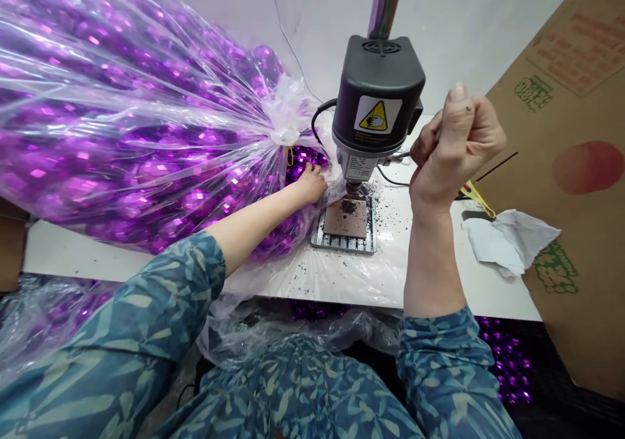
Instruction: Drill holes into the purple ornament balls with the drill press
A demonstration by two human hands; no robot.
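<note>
My left hand (pixel 312 184) has its fingers curled against a shiny purple faceted ball (pixel 311 156), just left of the drill press (pixel 378 94). My right hand (pixel 456 142) is closed in a fist around the end of the press's side lever (pixel 399 157), right of the motor housing. Under the drill head, a brown square board (pixel 346 219) lies on a slotted metal base (pixel 344 247), with dark shavings over it. The tip of the drill is hard to make out.
A large clear bag of purple balls (pixel 146 139) fills the left side. Dark crumbs dot the white table (pixel 390 256). To the right are crumpled white paper (pixel 508 240), a yellow-handled tool (pixel 478 198) and a tall cardboard box (pixel 571 165). Plastic film hangs at the front edge.
</note>
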